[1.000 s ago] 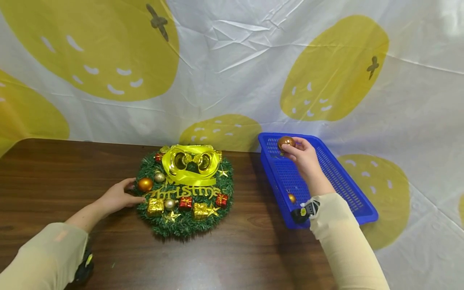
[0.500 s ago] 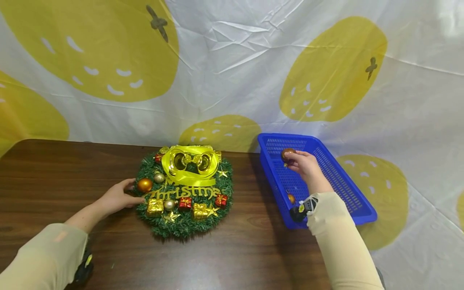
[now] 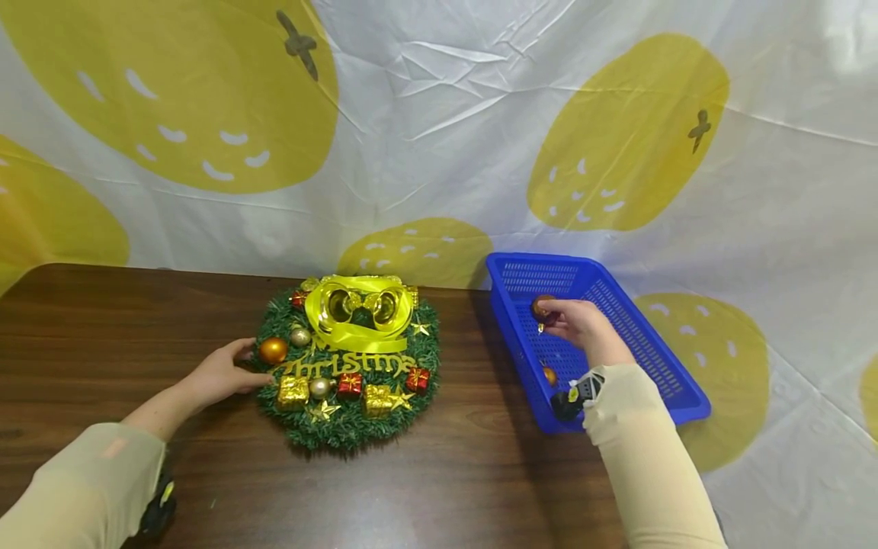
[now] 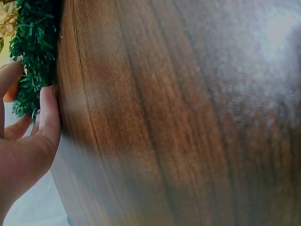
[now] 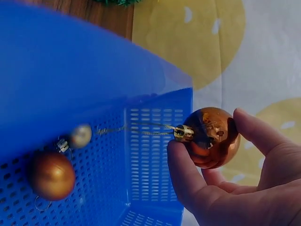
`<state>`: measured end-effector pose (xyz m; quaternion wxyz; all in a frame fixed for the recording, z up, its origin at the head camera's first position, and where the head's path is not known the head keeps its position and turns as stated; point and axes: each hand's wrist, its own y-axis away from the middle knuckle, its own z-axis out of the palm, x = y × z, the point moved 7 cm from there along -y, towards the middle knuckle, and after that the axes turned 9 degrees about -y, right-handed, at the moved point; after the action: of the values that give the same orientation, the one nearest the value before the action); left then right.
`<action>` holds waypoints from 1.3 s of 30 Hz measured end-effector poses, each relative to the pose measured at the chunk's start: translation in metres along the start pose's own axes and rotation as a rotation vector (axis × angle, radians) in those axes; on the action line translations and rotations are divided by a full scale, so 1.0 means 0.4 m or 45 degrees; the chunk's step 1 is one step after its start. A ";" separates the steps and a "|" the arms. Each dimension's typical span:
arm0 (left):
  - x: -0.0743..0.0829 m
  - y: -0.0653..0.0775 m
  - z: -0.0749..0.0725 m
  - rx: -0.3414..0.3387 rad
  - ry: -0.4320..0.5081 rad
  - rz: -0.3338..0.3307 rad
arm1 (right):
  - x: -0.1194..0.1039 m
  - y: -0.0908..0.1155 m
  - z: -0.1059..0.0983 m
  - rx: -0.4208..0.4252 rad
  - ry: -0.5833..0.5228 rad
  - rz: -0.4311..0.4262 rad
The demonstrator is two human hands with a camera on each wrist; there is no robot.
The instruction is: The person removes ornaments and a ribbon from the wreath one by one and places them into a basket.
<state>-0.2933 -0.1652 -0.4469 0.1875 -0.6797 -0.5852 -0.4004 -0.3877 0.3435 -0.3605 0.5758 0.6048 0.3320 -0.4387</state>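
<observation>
A shiny copper-brown Christmas bauble [image 5: 214,136] is pinched between the thumb and fingers of my right hand [image 3: 583,324]. Its gold cap and a thin gold cord show in the right wrist view, over the blue plastic basket [image 3: 509,335]. My left hand [image 3: 219,374] grips the left edge of a green Christmas wreath [image 3: 343,435], thumb and fingertips set into the foliage in the left wrist view [image 4: 35,47]. The wreath lies on the table and carries gold lettering [image 3: 357,364], small wrapped boxes, stars, several baubles and a yellow ribbon bow [image 3: 360,337] with gold bells.
Inside the basket lie a matte orange-gold bauble [image 5: 52,175] and a small pale one [image 5: 81,136]. The basket stands at the table's right side, against a white cloth [image 3: 439,152] printed with yellow fruit. Dark wood tabletop [image 3: 473,473] runs between wreath and basket.
The right hand has moved down a little, lowering the copper bauble from the basket's far rim into the basket's opening. The left hand and the wreath stay put.
</observation>
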 end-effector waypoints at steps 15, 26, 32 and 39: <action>-0.003 -0.002 0.000 -0.007 -0.003 -0.005 | 0.028 -0.073 -0.054 -0.089 0.082 0.005; -0.003 -0.004 0.001 -0.013 0.003 0.000 | 0.010 0.015 -0.022 0.007 0.192 0.082; -0.007 -0.005 0.001 -0.009 0.008 -0.005 | -0.030 0.121 0.058 -0.062 0.182 0.033; -0.010 -0.006 0.002 -0.007 0.004 -0.010 | -0.045 0.138 0.121 -0.165 0.193 -0.069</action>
<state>-0.2953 -0.1667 -0.4508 0.1850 -0.6774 -0.5864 -0.4039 -0.3519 0.2912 -0.3193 0.5749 0.5885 0.4186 -0.3846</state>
